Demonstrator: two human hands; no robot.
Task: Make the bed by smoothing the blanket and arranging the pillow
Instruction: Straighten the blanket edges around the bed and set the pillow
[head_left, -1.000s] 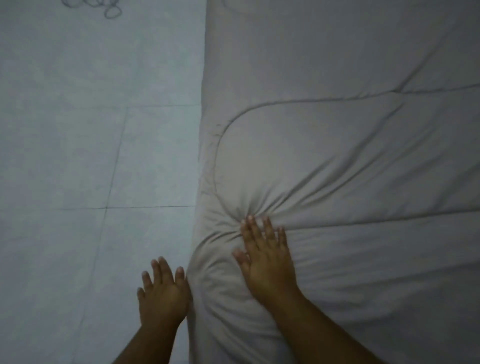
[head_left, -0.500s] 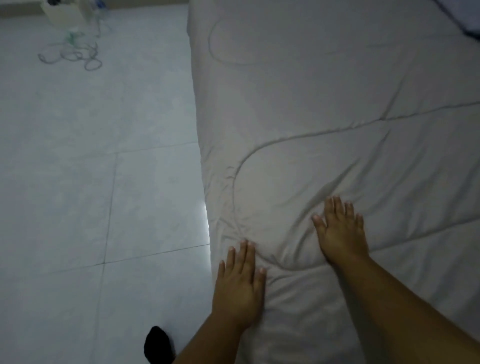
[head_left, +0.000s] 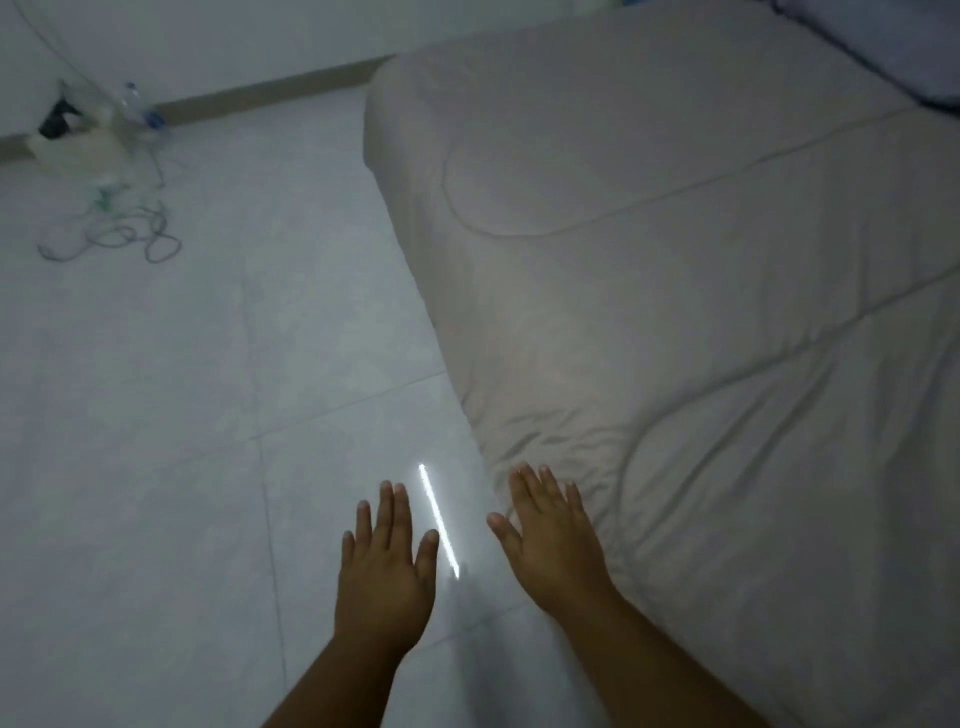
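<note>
Blanket (head_left: 675, 270) lay spread over the bed (head_left: 402, 171), beige and quilted. It was pretty flat at the far end but bunched into wrinkles along the near edge. Right hand (head_left: 551, 543) sat palm-down right at that wrinkled edge, fingers (head_left: 525, 491) straight and a bit spread, tips over the fabric. Couldn't tell how hard it was pressing, if at all. Left hand (head_left: 383, 569) was off the bed, palm-down above the tiled floor (head_left: 156, 415), straight and slightly fanned too, holding nothing. A bright streak of light (head_left: 437, 519) reflected off the tiles between the two hands. What looked like the pillow (head_left: 904, 47) was at the far right corner of the bed, only partly in shot. Over by the wall, a tangle of cables (head_left: 117, 236) and a plastic bottle (head_left: 130, 98) sat on the floor, well away from the bed.
</note>
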